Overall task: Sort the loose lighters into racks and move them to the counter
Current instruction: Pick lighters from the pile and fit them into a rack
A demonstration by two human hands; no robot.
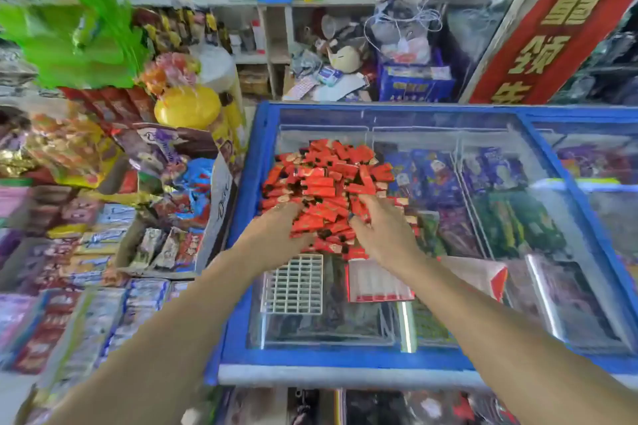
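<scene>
Both hands, left [276, 235] and right [386, 231], on red lighter pile [324, 176], grip unclear

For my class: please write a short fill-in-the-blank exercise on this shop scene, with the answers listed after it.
1. The loose lighters are mostly ____ in colour.
2. The lighters lie heaped on the glass lid of a freezer with a ____ frame.
3. The white rack lies under the person's ____ arm.
4. Both hands, left hand and right hand, reach into the ____.

Answers: red; blue; left; pile
</scene>
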